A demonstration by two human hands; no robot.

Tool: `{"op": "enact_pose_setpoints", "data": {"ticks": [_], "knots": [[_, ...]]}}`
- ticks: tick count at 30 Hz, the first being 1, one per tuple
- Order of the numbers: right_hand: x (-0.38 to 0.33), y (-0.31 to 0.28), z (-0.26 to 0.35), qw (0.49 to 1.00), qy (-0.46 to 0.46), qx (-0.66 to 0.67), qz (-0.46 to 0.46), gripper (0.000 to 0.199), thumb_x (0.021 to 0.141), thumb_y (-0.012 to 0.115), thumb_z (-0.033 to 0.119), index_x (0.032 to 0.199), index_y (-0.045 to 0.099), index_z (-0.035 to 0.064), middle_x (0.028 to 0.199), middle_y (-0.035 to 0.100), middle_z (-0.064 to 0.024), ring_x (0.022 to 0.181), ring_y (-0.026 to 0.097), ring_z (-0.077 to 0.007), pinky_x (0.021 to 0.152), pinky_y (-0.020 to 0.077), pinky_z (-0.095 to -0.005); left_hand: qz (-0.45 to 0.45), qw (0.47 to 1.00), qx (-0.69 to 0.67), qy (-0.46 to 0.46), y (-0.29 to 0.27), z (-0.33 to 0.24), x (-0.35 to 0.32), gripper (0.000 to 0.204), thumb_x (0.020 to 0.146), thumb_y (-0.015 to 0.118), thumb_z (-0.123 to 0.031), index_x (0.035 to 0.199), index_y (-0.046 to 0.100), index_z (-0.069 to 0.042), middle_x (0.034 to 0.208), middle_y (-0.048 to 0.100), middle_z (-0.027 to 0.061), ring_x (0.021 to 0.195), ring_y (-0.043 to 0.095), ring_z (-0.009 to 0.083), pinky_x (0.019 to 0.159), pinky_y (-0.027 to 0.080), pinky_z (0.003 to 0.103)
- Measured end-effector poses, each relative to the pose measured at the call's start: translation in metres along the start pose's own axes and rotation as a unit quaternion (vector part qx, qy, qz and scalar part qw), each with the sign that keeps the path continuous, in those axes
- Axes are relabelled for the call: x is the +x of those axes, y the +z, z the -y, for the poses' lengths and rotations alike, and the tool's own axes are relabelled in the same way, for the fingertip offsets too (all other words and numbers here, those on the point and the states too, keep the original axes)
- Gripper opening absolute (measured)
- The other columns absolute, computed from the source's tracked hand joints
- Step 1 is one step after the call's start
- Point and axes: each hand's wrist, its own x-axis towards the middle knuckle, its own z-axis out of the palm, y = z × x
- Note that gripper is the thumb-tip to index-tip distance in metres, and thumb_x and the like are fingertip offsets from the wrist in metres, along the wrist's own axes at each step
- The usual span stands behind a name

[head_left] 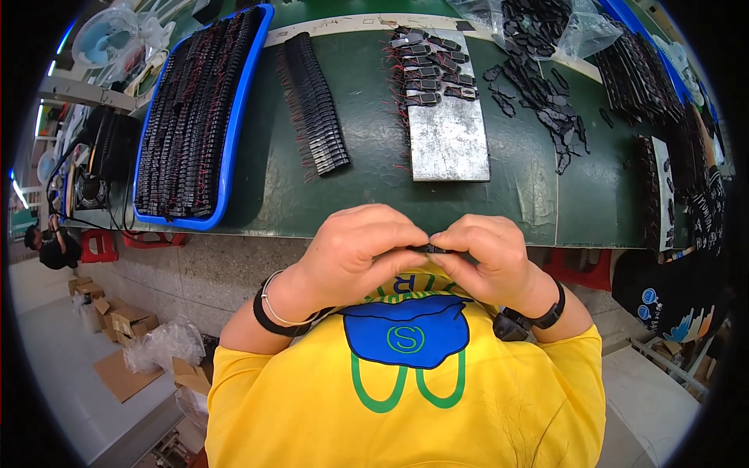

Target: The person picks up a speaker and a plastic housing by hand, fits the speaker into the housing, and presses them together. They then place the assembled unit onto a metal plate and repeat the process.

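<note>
Head view shows the left hand (355, 249) and right hand (484, 261) meeting fingertip to fingertip, both pinched on a small black plastic part (429, 249) held between them, close above the yellow shirt (406, 398); its shape is mostly hidden, possibly a clip. Beyond the grip lies a bare metal plate (449, 140) on the green table (367, 109), a blue tray of black parts (195, 117) farther left.

Brown cardboard boxes (117, 316) stand in a loose group on the floor at the lower left of the frame, with a flat sheet of cardboard (125, 378) lying just below them. Beside these sits a crumpled clear plastic bag (160, 343). At the top right, on the green tabletop (367, 148), a clear plastic bag (546, 23) holds small black parts.
</note>
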Motion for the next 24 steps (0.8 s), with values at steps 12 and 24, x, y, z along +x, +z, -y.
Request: {"op": "enact_pose_setpoints", "data": {"ticks": [12, 24], "knots": [[0.002, 0.001, 0.000, 0.997, 0.060, 0.050, 0.024, 0.016, 0.071, 0.073, 0.000, 0.084, 0.063, -0.0001, 0.069, 0.061, -0.0107, 0.055, 0.059, -0.0255, 0.049, 0.0457, -0.0323, -0.049, 0.998, 0.026, 0.032, 0.002, 0.006, -0.011, 0.016, 0.070, 0.075, 0.001, 0.085, 0.068, 0.000, 0.077, 0.066, 0.0109, 0.065, 0.064, 0.0242, 0.059, 0.050, 0.030], [0.014, 0.017, -0.008, 0.998, 0.011, 0.043, 0.034, 0.017, 0.073, 0.075, 0.003, 0.086, 0.064, 0.0001, 0.070, 0.063, -0.0098, 0.055, 0.059, -0.0208, 0.050, 0.0456, -0.0293, -0.116, 0.988, 0.050, 0.091, -0.001, 0.022, -0.027, 0.020, 0.069, 0.076, 0.001, 0.087, 0.067, -0.001, 0.078, 0.066, 0.0108, 0.068, 0.064, 0.0244, 0.061, 0.051, 0.031]]}}
